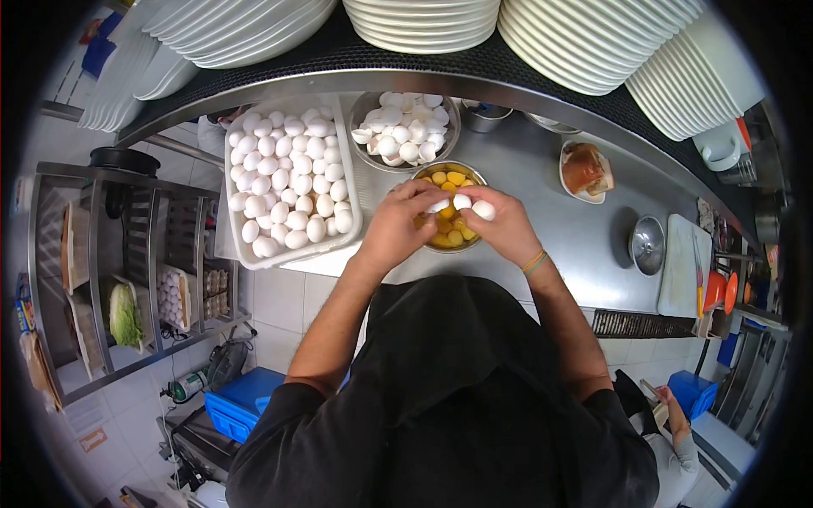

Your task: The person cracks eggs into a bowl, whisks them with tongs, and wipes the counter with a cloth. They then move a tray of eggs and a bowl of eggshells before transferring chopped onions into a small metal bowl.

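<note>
Both hands are over a metal bowl (484, 179) of cracked eggs, where several yellow yolks (448, 179) show. My left hand (396, 222) pinches a piece of white eggshell (438, 206) above the bowl's left side. On the opposite side my right hand (508, 227) has another piece of eggshell (461, 201) at its fingertips and a white egg (483, 210) held against the fingers. Behind the bowl, a larger bowl (354, 152) is heaped with broken eggshells (410, 127). A white tub (351, 190) full of whole white eggs (292, 173) stands left of my left hand.
Stacks of white plates (593, 38) line the shelf (330, 80) above the steel counter (542, 178). To the right are a white dish with brown food (586, 167), a small metal bowl (647, 245) and a cutting board (680, 271) with a knife. Another person's arm (677, 419) shows lower right.
</note>
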`<action>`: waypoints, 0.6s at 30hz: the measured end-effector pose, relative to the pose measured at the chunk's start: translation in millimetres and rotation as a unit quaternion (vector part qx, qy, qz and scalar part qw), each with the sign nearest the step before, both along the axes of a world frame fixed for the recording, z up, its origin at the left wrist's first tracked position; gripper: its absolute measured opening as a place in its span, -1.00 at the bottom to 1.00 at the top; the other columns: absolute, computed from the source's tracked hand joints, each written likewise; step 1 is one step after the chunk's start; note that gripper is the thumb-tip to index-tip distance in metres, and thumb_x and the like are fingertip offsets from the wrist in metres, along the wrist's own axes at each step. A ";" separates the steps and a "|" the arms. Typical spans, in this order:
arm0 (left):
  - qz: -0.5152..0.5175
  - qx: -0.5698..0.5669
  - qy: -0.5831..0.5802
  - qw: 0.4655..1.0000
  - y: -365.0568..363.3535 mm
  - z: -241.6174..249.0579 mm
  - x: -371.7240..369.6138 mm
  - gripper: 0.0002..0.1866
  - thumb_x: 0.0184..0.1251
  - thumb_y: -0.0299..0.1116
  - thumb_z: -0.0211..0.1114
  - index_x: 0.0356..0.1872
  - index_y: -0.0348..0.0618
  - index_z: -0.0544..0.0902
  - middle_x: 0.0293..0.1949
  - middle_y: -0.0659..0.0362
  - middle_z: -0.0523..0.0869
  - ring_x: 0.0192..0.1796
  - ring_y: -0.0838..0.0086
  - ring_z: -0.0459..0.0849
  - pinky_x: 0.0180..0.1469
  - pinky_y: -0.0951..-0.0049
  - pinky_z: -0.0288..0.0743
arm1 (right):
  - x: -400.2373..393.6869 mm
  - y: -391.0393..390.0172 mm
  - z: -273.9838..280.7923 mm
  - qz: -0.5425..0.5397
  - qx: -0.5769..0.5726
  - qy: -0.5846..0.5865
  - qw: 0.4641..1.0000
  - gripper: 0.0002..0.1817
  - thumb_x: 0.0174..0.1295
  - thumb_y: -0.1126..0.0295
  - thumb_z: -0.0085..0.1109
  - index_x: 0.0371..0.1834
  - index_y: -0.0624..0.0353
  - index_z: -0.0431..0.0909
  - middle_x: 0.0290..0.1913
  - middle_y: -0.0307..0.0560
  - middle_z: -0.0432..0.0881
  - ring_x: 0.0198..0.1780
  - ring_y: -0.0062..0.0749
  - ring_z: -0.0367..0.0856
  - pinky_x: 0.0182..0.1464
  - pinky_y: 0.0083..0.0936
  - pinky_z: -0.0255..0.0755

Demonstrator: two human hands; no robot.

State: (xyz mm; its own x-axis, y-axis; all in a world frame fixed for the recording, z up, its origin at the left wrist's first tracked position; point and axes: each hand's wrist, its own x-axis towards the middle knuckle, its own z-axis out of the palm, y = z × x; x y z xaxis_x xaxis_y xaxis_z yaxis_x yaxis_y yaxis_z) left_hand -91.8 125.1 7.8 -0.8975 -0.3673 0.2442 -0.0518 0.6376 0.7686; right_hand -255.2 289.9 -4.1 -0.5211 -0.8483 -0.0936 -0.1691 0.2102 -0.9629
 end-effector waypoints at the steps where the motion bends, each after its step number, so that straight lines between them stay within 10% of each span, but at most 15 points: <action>1: 0.004 -0.036 -0.008 0.999 0.4 -1.3 -0.1 -0.53 0.21 -0.59 0.42 0.19 -0.07 0.79 0.15 0.09 0.74 0.16 0.15 0.71 0.23 0.23 0.62 | -0.9 0.9 -0.8 -0.004 0.014 0.067 0.998 -0.62 0.33 0.33 0.40 0.19 0.14 0.74 0.02 -0.03 0.82 0.02 -0.28 0.80 0.14 -0.39 0.64; 6: 0.029 -0.175 -0.049 0.983 2.0 2.5 -2.9 -0.52 0.14 -0.58 0.44 0.14 0.01 0.80 0.13 0.11 0.71 0.17 0.13 0.68 0.18 0.11 0.59 | 0.2 -1.4 14.4 -0.006 0.099 0.287 0.953 -0.59 0.24 0.25 0.38 0.18 -0.01 0.74 0.01 0.02 0.77 0.02 0.13 0.75 0.10 -0.10 0.65; 18: 0.314 -0.204 -0.083 0.923 -111.4 -21.2 -66.8 -0.53 0.22 -0.29 0.56 0.19 -0.04 0.76 0.12 -0.07 0.72 0.11 -0.04 0.73 0.18 0.03 0.63 | -40.5 -119.8 13.3 -0.023 0.068 0.411 0.909 -0.57 0.30 0.18 0.38 0.21 -0.02 0.68 0.04 0.08 0.76 0.08 0.07 0.77 0.09 -0.04 0.65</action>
